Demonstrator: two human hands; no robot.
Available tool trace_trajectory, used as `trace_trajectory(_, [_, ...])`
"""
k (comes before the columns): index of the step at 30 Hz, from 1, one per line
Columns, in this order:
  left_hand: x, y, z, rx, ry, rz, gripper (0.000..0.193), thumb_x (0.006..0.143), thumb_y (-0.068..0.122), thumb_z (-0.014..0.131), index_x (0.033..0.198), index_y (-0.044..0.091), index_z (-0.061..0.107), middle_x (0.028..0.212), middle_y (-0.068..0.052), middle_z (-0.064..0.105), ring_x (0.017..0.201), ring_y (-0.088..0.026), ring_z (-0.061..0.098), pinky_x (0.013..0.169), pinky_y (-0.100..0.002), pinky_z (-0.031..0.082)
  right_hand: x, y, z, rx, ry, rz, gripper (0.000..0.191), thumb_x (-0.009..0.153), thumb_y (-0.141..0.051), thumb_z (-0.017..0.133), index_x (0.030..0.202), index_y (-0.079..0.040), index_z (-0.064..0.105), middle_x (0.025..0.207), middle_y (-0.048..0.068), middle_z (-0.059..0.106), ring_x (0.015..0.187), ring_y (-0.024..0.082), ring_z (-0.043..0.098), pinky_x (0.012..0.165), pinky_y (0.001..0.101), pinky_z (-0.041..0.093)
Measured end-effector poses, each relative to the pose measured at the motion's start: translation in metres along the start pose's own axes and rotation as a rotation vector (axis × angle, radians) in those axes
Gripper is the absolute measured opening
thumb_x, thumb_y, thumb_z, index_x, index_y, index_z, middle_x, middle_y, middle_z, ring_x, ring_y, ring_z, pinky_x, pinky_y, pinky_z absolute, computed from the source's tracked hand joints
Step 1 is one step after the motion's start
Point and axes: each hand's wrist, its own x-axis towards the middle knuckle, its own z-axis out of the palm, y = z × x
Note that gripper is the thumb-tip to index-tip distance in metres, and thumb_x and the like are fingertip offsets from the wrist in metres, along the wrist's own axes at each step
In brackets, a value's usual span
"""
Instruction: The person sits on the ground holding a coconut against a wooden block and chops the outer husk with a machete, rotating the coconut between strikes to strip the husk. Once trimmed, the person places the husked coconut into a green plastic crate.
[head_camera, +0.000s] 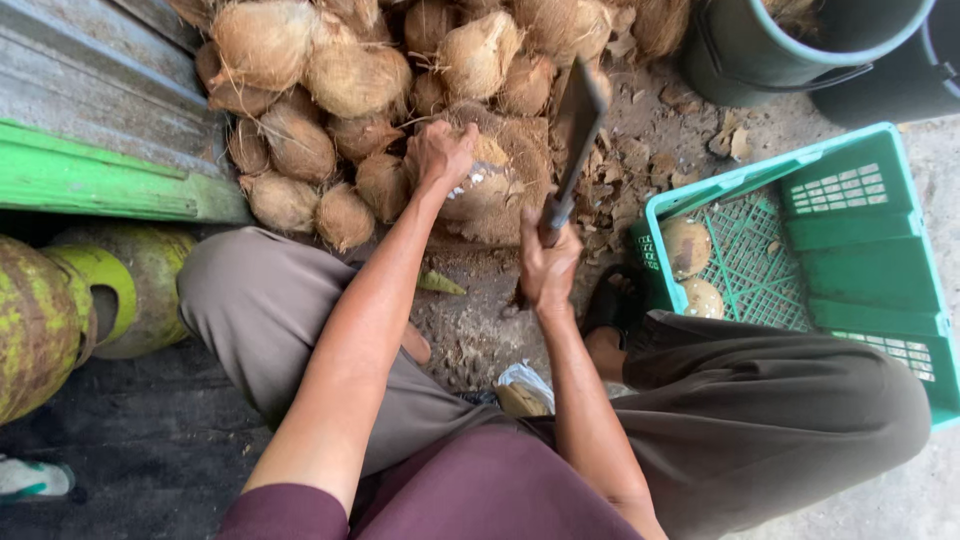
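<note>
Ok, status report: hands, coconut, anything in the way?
Left hand steadying coconut on the ground. Right hand gripping cleaver, blade raised. Husked pile close behind; nothing between blade and coconut.

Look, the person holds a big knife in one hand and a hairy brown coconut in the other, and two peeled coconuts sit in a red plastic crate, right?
Almost. The head view shows the plastic crate is green, not red. The rest holds: the right hand grips the big knife, the left hand steadies the hairy brown coconut, and two peeled coconuts sit in the crate.

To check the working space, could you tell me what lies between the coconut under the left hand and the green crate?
In the head view, the cleaver held in the right hand stands between the coconut and green crate, above husk scraps.
</note>
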Motion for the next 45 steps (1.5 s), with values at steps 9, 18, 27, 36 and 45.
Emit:
trace_trajectory(9, [-0.004,0.000,0.000,0.015,0.008,0.017,0.048,0.086,0.053,0.070,0.079,0.006,0.063,0.090,-0.016,0.067,0.089,-0.034,0.061,0.080,-0.053,0.046,0.010,0.016,-0.002,-0.116,-0.045,0.034,0.035,0.096,-0.028,0.068,0.073,-0.008,0.052,0.058,-0.002,0.051,0.050,0.008,0.048,0.044,0.0294,0.040])
trace_trajectory(18, [0.000,0.002,-0.001,-0.096,-0.042,-0.034,0.050,0.084,0.053,0.068,0.098,0.006,0.074,0.106,-0.017,0.075,0.102,-0.035,0.070,0.093,-0.052,0.052,-0.001,-0.012,0.002,-0.115,-0.079,0.252,0.031,0.095,-0.031,0.066,0.075,-0.009,0.055,0.057,0.000,0.056,0.045,0.010,0.050,0.041,0.0304,0.040])
trace_trajectory(27, [0.000,-0.006,0.008,-0.066,-0.026,-0.074,0.038,0.089,0.050,0.068,0.091,0.011,0.065,0.088,-0.008,0.068,0.076,-0.025,0.065,0.065,-0.045,0.052,0.000,0.004,0.010,-0.349,-0.099,0.243,0.035,0.094,-0.030,0.065,0.068,-0.009,0.055,0.059,0.002,0.056,0.048,0.013,0.050,0.043,0.0327,0.042])
trace_trajectory(36, [-0.007,0.000,-0.010,-0.124,-0.053,-0.047,0.029,0.087,0.049,0.068,0.085,0.020,0.070,0.065,-0.001,0.065,0.063,-0.018,0.061,0.059,-0.039,0.045,-0.002,-0.021,0.008,-0.069,-0.015,0.080,0.032,0.093,-0.034,0.066,0.076,-0.010,0.054,0.058,-0.001,0.055,0.047,0.012,0.051,0.043,0.0310,0.044])
trace_trajectory(45, [-0.004,-0.014,-0.010,-0.162,0.001,-0.012,0.058,0.098,0.055,0.073,0.091,-0.003,0.068,0.073,-0.009,0.060,0.065,-0.024,0.049,0.060,-0.043,0.041,0.001,0.044,0.010,-0.249,-0.140,0.292,0.034,0.090,-0.029,0.071,0.069,-0.007,0.056,0.055,0.000,0.052,0.046,0.011,0.048,0.042,0.0328,0.040])
